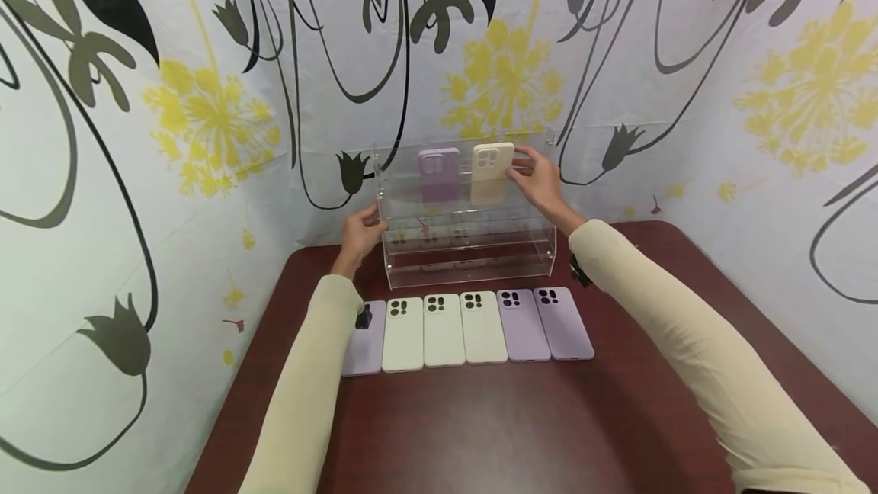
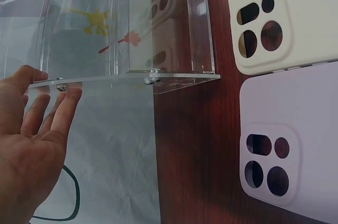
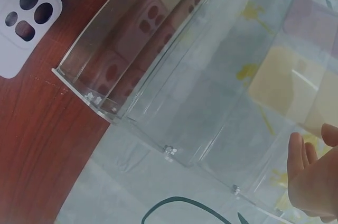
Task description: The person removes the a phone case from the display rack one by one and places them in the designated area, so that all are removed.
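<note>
My right hand (image 1: pixel 538 178) holds a cream phone case (image 1: pixel 492 162) at its right edge, thumb in front. The case stands upright in the top tier of a clear acrylic display rack (image 1: pixel 473 277), its lower part behind the front panel. To its left in that tier stands a lavender phone case (image 1: pixel 439 165). My left hand (image 1: pixel 361 235) grips the rack's left side; in the left wrist view, the hand (image 2: pixel 39 129) has its thumb and fingers on the side panel (image 2: pixel 127 78). In the right wrist view, the right hand (image 3: pixel 314 179) is beside the cream case (image 3: pixel 290 86).
In front of the rack, several phone cases lie in a row on the dark red-brown table (image 1: pixel 466 433). Three are cream (image 1: pixel 444 334); the others are lavender (image 1: pixel 564 326), one of them partly behind the left sleeve (image 1: pixel 302 380). A flower-patterned cloth (image 1: pixel 329 120) hangs behind.
</note>
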Available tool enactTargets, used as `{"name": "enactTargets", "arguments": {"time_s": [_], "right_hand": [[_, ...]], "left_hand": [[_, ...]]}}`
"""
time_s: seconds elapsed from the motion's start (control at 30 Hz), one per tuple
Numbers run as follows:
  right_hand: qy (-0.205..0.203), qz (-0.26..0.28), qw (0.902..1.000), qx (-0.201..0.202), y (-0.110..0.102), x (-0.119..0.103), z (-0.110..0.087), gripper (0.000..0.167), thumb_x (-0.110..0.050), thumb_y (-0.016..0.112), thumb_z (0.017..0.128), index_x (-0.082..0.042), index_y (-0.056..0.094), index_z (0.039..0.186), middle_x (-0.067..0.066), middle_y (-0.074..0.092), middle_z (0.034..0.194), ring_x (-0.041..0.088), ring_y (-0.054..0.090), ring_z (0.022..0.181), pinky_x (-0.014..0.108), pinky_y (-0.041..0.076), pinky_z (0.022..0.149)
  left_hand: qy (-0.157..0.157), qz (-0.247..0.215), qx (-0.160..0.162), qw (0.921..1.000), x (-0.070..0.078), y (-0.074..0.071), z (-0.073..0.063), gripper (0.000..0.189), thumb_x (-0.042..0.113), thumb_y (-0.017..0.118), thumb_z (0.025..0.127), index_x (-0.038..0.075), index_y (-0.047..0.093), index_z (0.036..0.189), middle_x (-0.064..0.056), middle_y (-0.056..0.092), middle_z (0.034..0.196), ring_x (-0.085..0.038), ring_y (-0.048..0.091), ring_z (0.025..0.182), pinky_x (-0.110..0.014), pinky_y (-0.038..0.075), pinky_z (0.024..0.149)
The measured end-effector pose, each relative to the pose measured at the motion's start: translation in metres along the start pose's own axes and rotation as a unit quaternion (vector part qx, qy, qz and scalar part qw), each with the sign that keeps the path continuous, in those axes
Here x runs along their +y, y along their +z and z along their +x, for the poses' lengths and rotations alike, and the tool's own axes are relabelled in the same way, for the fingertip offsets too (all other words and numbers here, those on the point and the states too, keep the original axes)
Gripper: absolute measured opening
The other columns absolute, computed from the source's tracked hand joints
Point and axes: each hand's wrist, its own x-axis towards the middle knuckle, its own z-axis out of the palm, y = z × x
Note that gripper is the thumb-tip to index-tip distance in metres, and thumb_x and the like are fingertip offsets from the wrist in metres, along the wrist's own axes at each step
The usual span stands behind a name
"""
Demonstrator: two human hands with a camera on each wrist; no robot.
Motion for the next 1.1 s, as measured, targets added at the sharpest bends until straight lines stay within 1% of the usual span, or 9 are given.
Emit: {"name": "enactTargets", "arguments": {"time_s": [0.1,0.2,0.33,0.5,0.67,0.8,0.97,1.1], "right_hand": [[0.002,0.004,0.9999,-0.012,0.001,0.000,0.004,0.051,-0.006,0.070,0.100,-0.003,0.054,0.148,0.026,0.067,0.132,0.039,0.068,0.118,0.046,0.060,0.098],[0.006,0.020,0.9995,-0.023,0.002,-0.002,0.006,0.048,-0.004,0.068,0.101,-0.001,0.055,0.147,0.029,0.066,0.131,0.041,0.068,0.118,0.045,0.060,0.097],[0.016,0.032,0.9990,-0.027,0.004,-0.005,0.007,0.044,-0.003,0.068,0.101,0.000,0.058,0.143,0.029,0.067,0.129,0.041,0.069,0.116,0.041,0.062,0.093],[0.015,0.033,0.9990,-0.028,0.004,-0.007,0.008,0.041,-0.004,0.068,0.101,0.000,0.059,0.141,0.029,0.068,0.127,0.040,0.070,0.113,0.037,0.063,0.089],[0.003,0.044,0.9987,-0.027,0.003,-0.011,0.013,0.041,-0.001,0.067,0.101,0.003,0.058,0.140,0.032,0.066,0.127,0.044,0.069,0.113,0.039,0.062,0.093],[-0.013,0.029,0.9994,-0.014,-0.004,-0.016,0.015,0.041,-0.003,0.068,0.101,0.002,0.059,0.141,0.030,0.067,0.127,0.043,0.070,0.114,0.044,0.060,0.097],[-0.018,0.004,0.9998,-0.004,-0.013,-0.022,0.014,0.043,-0.007,0.069,0.101,-0.002,0.059,0.142,0.026,0.069,0.128,0.038,0.070,0.115,0.045,0.060,0.097],[-0.028,-0.006,0.9996,0.002,-0.019,-0.027,0.015,0.043,-0.008,0.071,0.100,-0.002,0.060,0.141,0.026,0.069,0.127,0.039,0.070,0.115,0.045,0.060,0.098]], "left_hand": [[0.003,-0.004,-0.003,1.0000,0.001,0.000,-0.002,0.056,0.003,0.065,0.097,0.004,0.052,0.152,-0.022,0.058,0.145,-0.034,0.065,0.124,-0.041,0.062,0.093],[0.005,-0.009,-0.006,0.9999,0.001,0.000,-0.002,0.056,0.002,0.065,0.097,0.004,0.051,0.152,-0.023,0.057,0.146,-0.034,0.064,0.125,-0.042,0.062,0.094],[0.003,-0.014,-0.005,0.9999,0.000,0.001,-0.002,0.056,0.002,0.066,0.097,0.005,0.052,0.151,-0.023,0.058,0.145,-0.034,0.066,0.123,-0.043,0.062,0.094],[0.002,-0.018,-0.008,0.9998,-0.001,0.002,-0.001,0.057,0.002,0.065,0.097,0.004,0.051,0.152,-0.023,0.057,0.146,-0.035,0.065,0.123,-0.044,0.061,0.096],[0.002,-0.018,-0.013,0.9998,0.000,0.000,-0.001,0.057,0.003,0.064,0.098,0.004,0.050,0.153,-0.023,0.057,0.147,-0.035,0.065,0.124,-0.045,0.061,0.096],[0.004,-0.009,-0.015,0.9998,0.002,0.000,-0.002,0.057,0.004,0.063,0.099,0.005,0.049,0.154,-0.024,0.056,0.147,-0.035,0.064,0.125,-0.045,0.061,0.096],[0.002,-0.009,-0.019,0.9998,0.001,0.001,-0.001,0.057,0.005,0.063,0.099,0.005,0.048,0.154,-0.024,0.055,0.149,-0.034,0.062,0.128,-0.046,0.060,0.097],[-0.001,-0.015,-0.017,0.9997,-0.001,0.000,-0.001,0.058,0.004,0.063,0.098,0.004,0.048,0.154,-0.024,0.055,0.148,-0.035,0.062,0.127,-0.047,0.059,0.099]]}}
